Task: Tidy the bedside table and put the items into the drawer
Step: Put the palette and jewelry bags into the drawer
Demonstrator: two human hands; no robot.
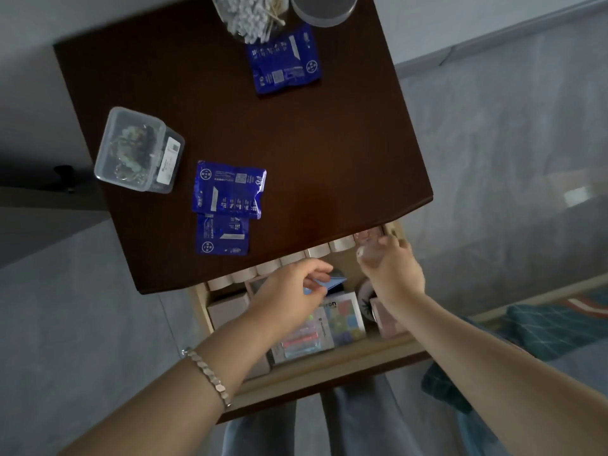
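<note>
A flat blue item [330,282] is being pinched by the left hand [289,287] above the open drawer [329,360], in the lower middle of the frame. The right hand [391,268] is being held over the drawer's upper right corner. It is blurred, so it cannot be told whether anything is being gripped. A bracelet [207,373] is being worn on the left wrist. Several things are being borne by the dark table top [329,143]: one blue packet [284,60] at upper middle, two overlapping blue packets [228,190] at centre left, a clear box [138,149] at the left edge, and a jar of cotton swabs [246,14] at the top.
</note>
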